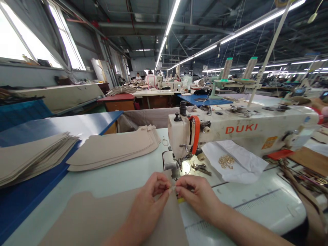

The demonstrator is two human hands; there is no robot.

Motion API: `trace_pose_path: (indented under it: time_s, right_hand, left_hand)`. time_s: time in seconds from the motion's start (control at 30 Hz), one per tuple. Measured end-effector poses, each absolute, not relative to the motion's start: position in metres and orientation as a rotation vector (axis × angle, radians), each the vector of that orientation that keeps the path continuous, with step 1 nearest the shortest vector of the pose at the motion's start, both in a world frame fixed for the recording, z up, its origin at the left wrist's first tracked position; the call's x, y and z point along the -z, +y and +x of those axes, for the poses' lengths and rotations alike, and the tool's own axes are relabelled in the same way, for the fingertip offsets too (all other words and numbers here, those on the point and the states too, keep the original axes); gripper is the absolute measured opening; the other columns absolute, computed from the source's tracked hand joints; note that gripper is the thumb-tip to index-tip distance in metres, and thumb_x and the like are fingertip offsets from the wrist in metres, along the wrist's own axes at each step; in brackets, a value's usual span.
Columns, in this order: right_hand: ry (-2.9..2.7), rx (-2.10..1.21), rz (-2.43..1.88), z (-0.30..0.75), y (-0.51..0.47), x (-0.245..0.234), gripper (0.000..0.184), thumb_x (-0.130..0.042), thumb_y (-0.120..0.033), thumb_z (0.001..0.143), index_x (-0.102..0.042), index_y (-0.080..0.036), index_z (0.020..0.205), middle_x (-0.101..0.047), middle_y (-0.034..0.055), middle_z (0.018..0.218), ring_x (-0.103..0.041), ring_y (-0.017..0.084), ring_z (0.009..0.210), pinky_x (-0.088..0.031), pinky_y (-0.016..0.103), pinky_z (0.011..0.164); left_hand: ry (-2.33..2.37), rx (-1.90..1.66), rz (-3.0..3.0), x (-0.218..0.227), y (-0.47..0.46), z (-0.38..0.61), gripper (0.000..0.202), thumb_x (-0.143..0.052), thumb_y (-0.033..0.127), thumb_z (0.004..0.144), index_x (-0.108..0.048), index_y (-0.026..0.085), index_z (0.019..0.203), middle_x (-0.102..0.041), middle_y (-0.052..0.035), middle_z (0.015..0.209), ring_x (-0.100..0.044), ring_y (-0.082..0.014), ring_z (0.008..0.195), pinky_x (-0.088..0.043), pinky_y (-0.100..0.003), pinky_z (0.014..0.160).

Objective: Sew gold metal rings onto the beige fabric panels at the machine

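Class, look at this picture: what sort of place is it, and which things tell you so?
Most likely a sewing factory floor: a white DUKI industrial sewing machine, stacks of cut beige fabric pieces, and tall thread cones on a stand, with further worktables behind.

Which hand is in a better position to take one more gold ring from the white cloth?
Probably the right hand. The gold rings lie on the white cloth to its right; the left hand is farther and would cross over. Both pinch a small piece.
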State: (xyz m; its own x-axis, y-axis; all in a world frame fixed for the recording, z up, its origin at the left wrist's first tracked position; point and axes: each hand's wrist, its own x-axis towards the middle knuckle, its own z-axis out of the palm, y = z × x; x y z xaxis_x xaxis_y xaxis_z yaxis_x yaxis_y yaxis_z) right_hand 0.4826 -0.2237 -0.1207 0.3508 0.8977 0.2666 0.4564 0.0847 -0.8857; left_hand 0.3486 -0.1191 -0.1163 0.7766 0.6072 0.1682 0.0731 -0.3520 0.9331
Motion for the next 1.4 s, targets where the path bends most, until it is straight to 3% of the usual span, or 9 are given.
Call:
trace_pose_path:
  time_s: [0.17,0.33,0.5,0.67,0.83,1.03,1.2,1.4]
  right_hand:
    - [-1.369,-0.390,-1.645,0.485,-0.226,0.118,0.014,-0.052,-0.009,0.077,-0.058,-0.018,0.067,-0.052,-0.0039,0.062,-0.046,0.011,0.060,-0.032,0.020,0.057]
    - [-1.169,-0.570,-1.647,0.493,-0.233,0.120,0.013,-0.055,-0.010,0.074,-0.058,-0.017,0.064,-0.051,-0.0051,0.056,-0.045,0.010,0.054,-0.034,0.019,0.053]
    - [-0.933,-0.860,-1.660,0.499,-0.223,0.115,0.013,-0.055,-0.006,0.071,-0.057,-0.017,0.062,-0.055,-0.0052,0.053,-0.050,0.008,0.046,-0.040,0.017,0.048]
    - [-0.879,-1.042,-1.736,0.499,-0.203,0.106,0.017,-0.055,-0.003,0.066,-0.056,-0.016,0.055,-0.056,-0.0055,0.045,-0.054,0.008,0.039,-0.041,0.016,0.041]
    - [-0.908,-1.134,-1.797,0.503,-0.191,0.102,0.020,-0.056,-0.004,0.066,-0.054,-0.016,0.050,-0.057,-0.0050,0.044,-0.054,0.008,0.037,-0.038,0.015,0.037]
    - [-0.976,-1.167,-1.860,0.507,-0.184,0.103,0.021,-0.055,-0.006,0.068,-0.054,-0.016,0.050,-0.058,-0.0044,0.045,-0.054,0.008,0.035,-0.037,0.015,0.035]
    - [-0.994,-1.181,-1.932,0.507,-0.184,0.096,0.020,-0.055,-0.009,0.070,-0.053,-0.016,0.051,-0.058,-0.0039,0.045,-0.055,0.010,0.036,-0.039,0.017,0.037]
    - [-1.064,-1.195,-1.971,0.506,-0.186,0.088,0.022,-0.054,-0.009,0.072,-0.051,-0.016,0.051,-0.055,-0.0049,0.043,-0.056,0.008,0.037,-0.039,0.015,0.037]
  left_hand:
    - [0.506,-0.505,2.031,0.110,-0.112,0.349,0.017,-0.055,0.019,0.075,-0.052,0.021,0.091,-0.065,-0.0005,0.081,-0.065,-0.0176,0.081,-0.052,-0.030,0.079]
    - [0.578,-0.475,2.433,0.109,-0.102,0.334,0.039,-0.054,0.029,0.080,-0.051,0.020,0.118,-0.059,-0.0115,0.122,-0.054,-0.0280,0.114,-0.041,-0.047,0.100]
    - [0.499,-0.383,2.654,0.127,-0.111,0.327,0.049,-0.045,0.030,0.085,-0.041,0.017,0.132,-0.046,-0.0127,0.138,-0.041,-0.0268,0.128,-0.033,-0.047,0.106]
    - [0.579,-0.379,2.634,0.128,-0.123,0.332,0.057,-0.051,0.031,0.082,-0.036,0.015,0.135,-0.048,-0.0152,0.136,-0.046,-0.0285,0.124,-0.037,-0.047,0.103]
    - [0.524,-0.415,2.596,0.117,-0.122,0.331,0.057,-0.058,0.031,0.077,-0.043,0.018,0.131,-0.055,-0.0129,0.129,-0.053,-0.0282,0.117,-0.042,-0.045,0.098]
    - [0.429,-0.613,2.655,0.113,-0.116,0.348,0.020,-0.048,0.026,0.082,-0.064,0.020,0.094,-0.067,-0.0072,0.107,-0.063,-0.0215,0.097,-0.050,-0.035,0.088]
    - [0.239,-0.834,2.832,0.117,-0.114,0.368,0.023,-0.043,0.016,0.083,-0.063,0.020,0.072,-0.068,-0.0048,0.076,-0.061,-0.0190,0.077,-0.052,-0.030,0.073]
    - [0.209,-0.862,2.893,0.122,-0.116,0.370,0.022,-0.042,0.011,0.081,-0.059,0.019,0.070,-0.066,-0.0050,0.073,-0.059,-0.0184,0.072,-0.051,-0.029,0.069]
